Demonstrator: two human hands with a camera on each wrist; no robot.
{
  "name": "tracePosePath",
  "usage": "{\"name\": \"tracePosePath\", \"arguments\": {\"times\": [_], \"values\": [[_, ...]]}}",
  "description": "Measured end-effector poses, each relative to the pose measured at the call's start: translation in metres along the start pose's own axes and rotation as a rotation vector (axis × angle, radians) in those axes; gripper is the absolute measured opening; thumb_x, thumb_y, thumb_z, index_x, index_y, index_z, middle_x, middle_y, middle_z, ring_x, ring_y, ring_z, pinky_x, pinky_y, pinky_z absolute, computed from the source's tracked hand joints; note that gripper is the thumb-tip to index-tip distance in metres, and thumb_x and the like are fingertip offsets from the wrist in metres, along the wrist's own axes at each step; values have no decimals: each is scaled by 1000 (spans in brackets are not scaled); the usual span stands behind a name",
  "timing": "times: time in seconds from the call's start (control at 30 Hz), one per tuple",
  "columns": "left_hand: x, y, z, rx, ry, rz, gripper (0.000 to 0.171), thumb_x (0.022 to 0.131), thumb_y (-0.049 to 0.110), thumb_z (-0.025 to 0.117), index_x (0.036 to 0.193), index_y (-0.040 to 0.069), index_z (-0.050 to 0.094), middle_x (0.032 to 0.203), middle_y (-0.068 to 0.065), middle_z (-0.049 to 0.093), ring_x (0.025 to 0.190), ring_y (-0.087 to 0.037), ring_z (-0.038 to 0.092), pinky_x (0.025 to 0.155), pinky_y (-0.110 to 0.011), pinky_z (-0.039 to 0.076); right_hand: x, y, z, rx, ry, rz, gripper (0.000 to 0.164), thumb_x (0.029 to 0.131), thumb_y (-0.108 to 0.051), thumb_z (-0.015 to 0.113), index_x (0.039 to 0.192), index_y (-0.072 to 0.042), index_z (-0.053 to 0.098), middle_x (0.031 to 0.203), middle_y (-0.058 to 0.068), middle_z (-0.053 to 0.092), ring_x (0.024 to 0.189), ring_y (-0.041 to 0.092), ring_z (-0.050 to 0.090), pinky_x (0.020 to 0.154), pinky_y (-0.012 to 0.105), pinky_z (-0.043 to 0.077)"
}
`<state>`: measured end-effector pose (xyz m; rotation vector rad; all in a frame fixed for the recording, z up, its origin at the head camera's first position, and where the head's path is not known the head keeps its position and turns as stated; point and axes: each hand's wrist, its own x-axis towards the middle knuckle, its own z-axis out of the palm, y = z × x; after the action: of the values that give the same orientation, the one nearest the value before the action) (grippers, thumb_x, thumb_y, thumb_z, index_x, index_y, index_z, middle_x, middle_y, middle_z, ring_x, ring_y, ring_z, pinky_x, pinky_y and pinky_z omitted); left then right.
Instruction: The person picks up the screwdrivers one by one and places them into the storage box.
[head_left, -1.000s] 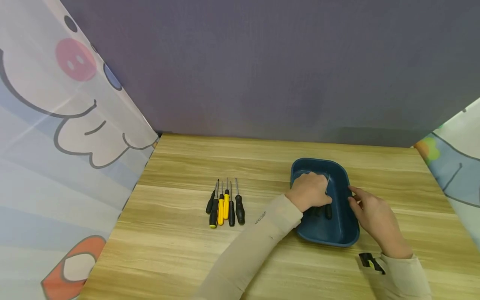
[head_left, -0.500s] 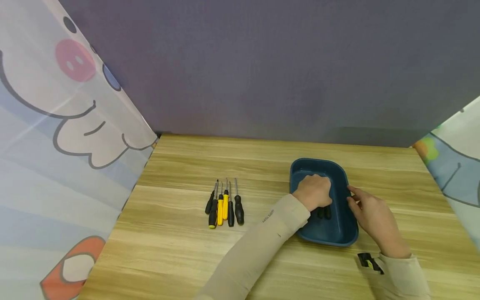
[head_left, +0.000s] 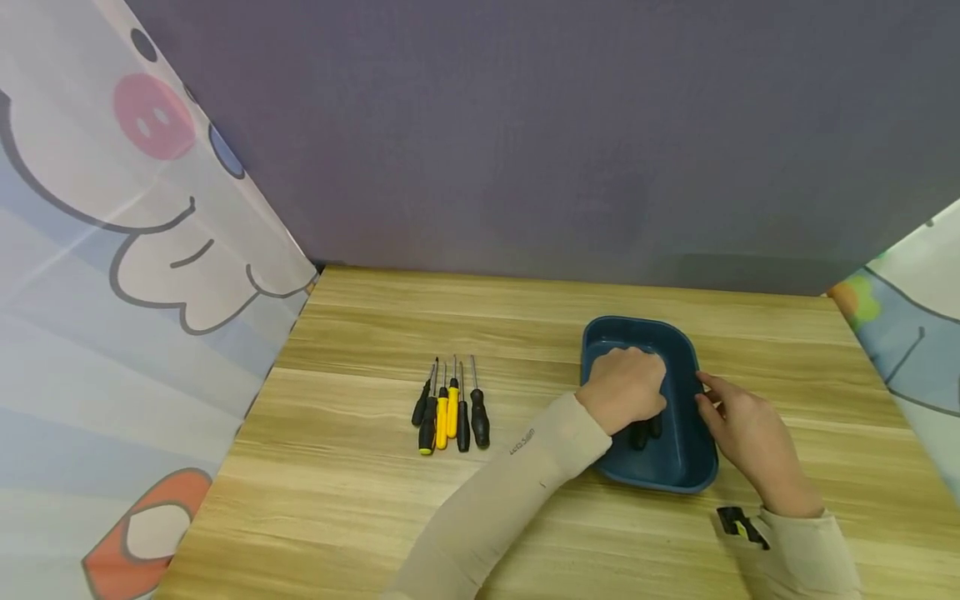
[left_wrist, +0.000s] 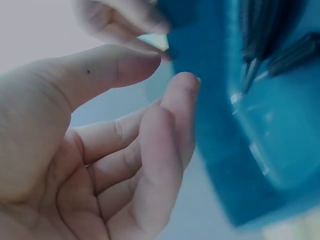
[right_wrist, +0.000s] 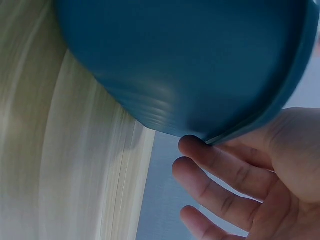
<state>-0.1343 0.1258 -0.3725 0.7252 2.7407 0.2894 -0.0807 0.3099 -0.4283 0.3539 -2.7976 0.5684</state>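
A blue plastic tray (head_left: 671,458) stands right of the middle of the table. My left hand (head_left: 624,385) hovers over its inside and covers part of it. Thumb and index fingertips of that hand come close together in the left wrist view, with nothing seen between them. Dark screwdrivers (left_wrist: 295,53) lie inside the tray, and only their handles (head_left: 640,433) show below my hand in the head view. My right hand (head_left: 750,433) grips the tray's right rim with thumb and index finger (right_wrist: 200,147); the other fingers stay off it.
Several screwdrivers (head_left: 451,412) with black or yellow handles lie side by side on the wooden table (head_left: 360,500), left of the tray. A grey panel (head_left: 510,150) rises behind the table. A printed cloth (head_left: 157,233) hangs at the left.
My left hand has shifted slightly within the tray. The shaft seen beside it a second ago is now hidden, and a second dark handle shows more clearly. My right hand keeps its place.
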Motion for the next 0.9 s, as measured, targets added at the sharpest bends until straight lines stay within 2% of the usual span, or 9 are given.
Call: {"name": "tracePosePath", "arguments": {"times": [0.2,0.43,0.6,0.7,0.77,0.83,0.9], "values": [[-25,-15,-13,21,97,58,37,96,31,68,62,21,58,52,7,47,42,-6,46,39,-20,37,-1,0,-2,-2,-11,12,35,90,1,69,123,12,61,86,21,70,63,27,64,49,36,46],[-62,-48,-17,-40,199,115,43,97,19,65,56,17,51,49,8,38,39,-4,36,36,-17,31,0,1,-2,-1,-13,13,35,91,0,68,123,12,61,88,21,70,64,27,65,48,36,46],[-93,-72,-19,-34,226,65,45,98,20,64,56,18,47,51,7,36,41,-5,34,37,-19,30,0,0,-3,-5,-2,0,35,90,0,68,123,13,61,86,20,70,63,25,64,47,33,44],[-109,-85,-17,0,264,29,49,97,21,64,55,19,39,50,8,27,41,-5,27,36,-20,26,0,0,-3,-4,0,-3,35,90,1,69,123,13,61,86,20,70,63,25,64,47,32,44],[-119,-95,-15,17,300,11,48,96,23,65,56,19,38,51,8,26,42,-5,26,36,-20,25,0,0,-2,-4,3,-6,35,90,1,69,123,13,61,86,19,70,63,25,64,47,32,44],[-129,-104,-12,26,338,-7,45,96,22,67,59,19,41,52,8,28,43,-5,27,37,-20,27,0,0,-2,-3,0,-7,35,90,1,68,122,13,61,86,19,70,63,25,64,47,32,45],[-138,-114,-10,24,373,-26,39,94,23,70,63,17,49,53,7,37,44,-5,33,38,-21,31,-1,0,-1,-3,-3,-6,35,90,1,68,122,13,61,86,19,70,63,25,64,47,32,44]]}}
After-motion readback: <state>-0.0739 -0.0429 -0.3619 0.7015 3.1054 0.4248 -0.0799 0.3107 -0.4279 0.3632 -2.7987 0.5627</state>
